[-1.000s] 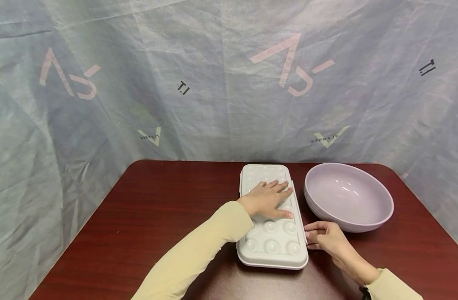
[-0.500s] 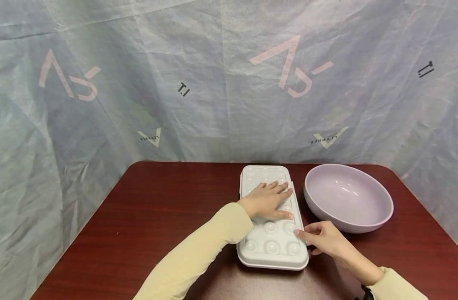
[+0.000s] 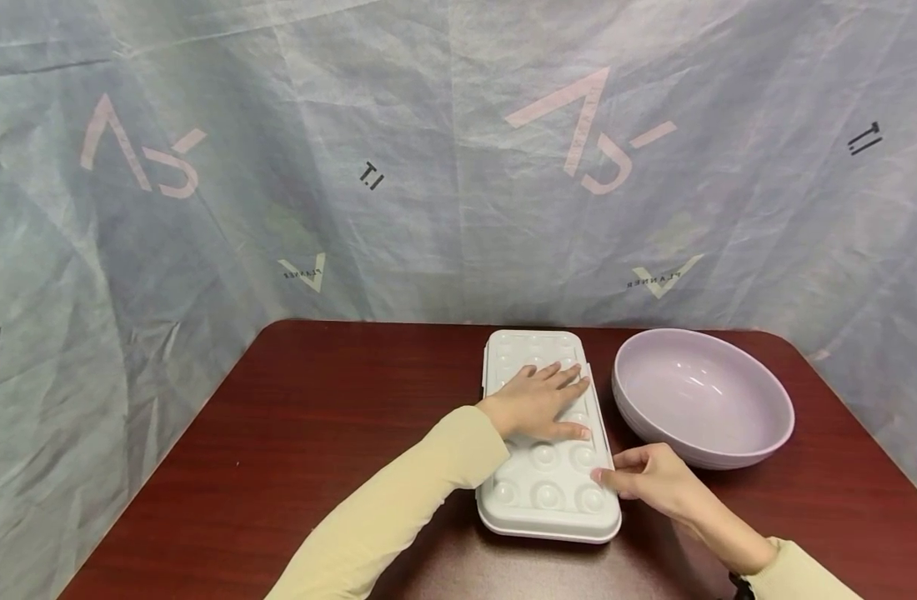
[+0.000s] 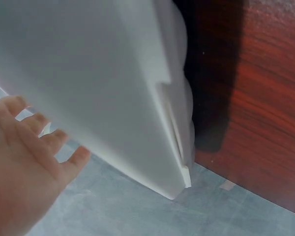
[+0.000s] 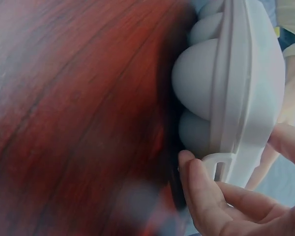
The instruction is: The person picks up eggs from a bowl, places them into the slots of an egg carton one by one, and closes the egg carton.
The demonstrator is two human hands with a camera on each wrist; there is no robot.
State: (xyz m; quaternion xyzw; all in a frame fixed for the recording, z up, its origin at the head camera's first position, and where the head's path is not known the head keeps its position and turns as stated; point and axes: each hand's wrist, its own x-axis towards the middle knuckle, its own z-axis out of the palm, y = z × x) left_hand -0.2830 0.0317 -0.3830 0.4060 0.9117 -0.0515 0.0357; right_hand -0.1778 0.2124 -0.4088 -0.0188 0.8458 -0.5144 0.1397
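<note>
A white plastic egg box (image 3: 537, 518), its lid covered in rows of round bumps, lies on the table with its long side pointing away from me. My left hand (image 3: 537, 407) rests on the lid with fingers spread; the left wrist view shows its fingertips along the box's edge. At the near right side, my right hand (image 3: 657, 479) pinches the box's rim, thumb on top of the lid. In the right wrist view, fingers touch a small clasp (image 5: 225, 157) on the side, below which rounded cups show. Whether the clasp is fastened I cannot tell.
A large pale purple bowl (image 3: 699, 392) stands to the right of the egg box, just beyond my right hand. The dark red wooden table (image 3: 338, 400) ends at a grey cloth backdrop (image 3: 398, 167) behind and at both sides.
My right thumb has come up from the box's side onto the lid, its fingers staying at the same edge. The left hand and the egg box have not visibly moved.
</note>
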